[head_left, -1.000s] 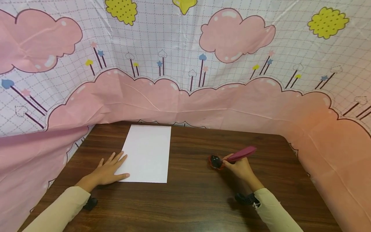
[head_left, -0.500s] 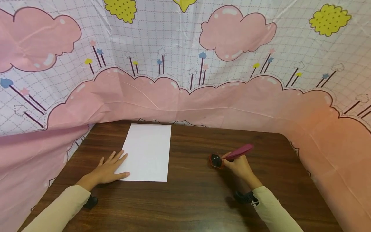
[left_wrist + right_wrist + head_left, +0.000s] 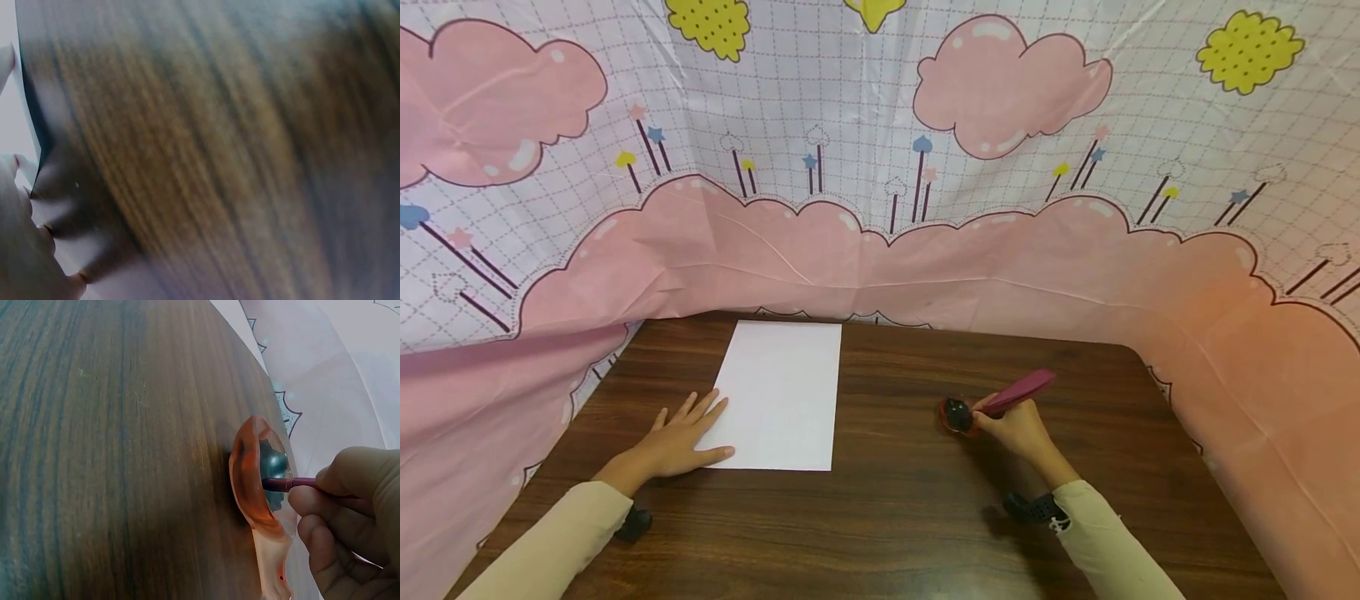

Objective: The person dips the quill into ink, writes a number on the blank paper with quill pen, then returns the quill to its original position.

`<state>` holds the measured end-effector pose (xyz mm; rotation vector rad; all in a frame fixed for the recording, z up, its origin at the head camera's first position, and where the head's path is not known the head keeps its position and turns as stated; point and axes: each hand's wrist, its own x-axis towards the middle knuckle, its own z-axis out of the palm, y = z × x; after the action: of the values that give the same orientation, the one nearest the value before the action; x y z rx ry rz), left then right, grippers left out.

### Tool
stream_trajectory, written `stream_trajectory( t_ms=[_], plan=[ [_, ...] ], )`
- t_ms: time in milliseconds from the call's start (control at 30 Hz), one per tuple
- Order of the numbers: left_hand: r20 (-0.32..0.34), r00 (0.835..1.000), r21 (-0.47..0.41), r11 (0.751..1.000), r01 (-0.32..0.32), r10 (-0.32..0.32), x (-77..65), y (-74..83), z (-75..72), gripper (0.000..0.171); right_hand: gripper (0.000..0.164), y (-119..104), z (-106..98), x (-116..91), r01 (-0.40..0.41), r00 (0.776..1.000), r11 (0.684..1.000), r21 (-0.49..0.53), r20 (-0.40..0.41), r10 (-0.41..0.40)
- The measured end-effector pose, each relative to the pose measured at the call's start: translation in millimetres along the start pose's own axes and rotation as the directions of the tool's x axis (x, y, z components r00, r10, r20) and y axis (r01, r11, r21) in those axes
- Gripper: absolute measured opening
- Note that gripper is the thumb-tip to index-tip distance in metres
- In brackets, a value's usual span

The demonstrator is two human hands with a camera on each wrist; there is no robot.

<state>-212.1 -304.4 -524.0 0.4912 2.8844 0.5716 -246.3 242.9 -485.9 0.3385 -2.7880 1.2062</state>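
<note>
Fingers spread, my left hand (image 3: pixel 673 442) lies flat across the left edge of a white sheet of paper (image 3: pixel 778 396); in the left wrist view the fingers (image 3: pixel 28 250) show at the lower left. My right hand (image 3: pixel 1022 433) pinches a maroon pen (image 3: pixel 1018 392) with a broad, feather-shaped upper end. Its tip is in glossy black liquid (image 3: pixel 275 464) inside a translucent orange spoon (image 3: pixel 247 478), which rests on the table. The spoon's handle points down in the right wrist view and is hidden in the head view.
A dark wood-grain table (image 3: pixel 880 525) lies under everything. Patterned pink and white cloth (image 3: pixel 880 275) hangs around its back and sides. Dark bands (image 3: pixel 1033 510) sit on both wrists, below light sleeves.
The pen's upper end has shifted slightly left and up, while its tip stays at the black liquid. My left hand and the paper have not moved.
</note>
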Motion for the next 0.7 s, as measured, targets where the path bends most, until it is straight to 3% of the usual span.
stream_trajectory(
  t_ms=[300, 700],
  plan=[
    [0.016, 1.0, 0.016, 1.0, 0.017, -0.017, 2.2, -3.8, 2.5, 0.094, 0.006, 0, 1, 1, 0.001, 1.0, 1.0, 0.016, -0.007, -0.001],
    [-0.005, 1.0, -0.017, 1.0, 0.008, -0.008, -3.2, 11.8, -6.7, 0.089, 0.006, 1, 3, -1, 0.004, 1.0, 1.0, 0.019, -0.014, -0.004]
  ],
)
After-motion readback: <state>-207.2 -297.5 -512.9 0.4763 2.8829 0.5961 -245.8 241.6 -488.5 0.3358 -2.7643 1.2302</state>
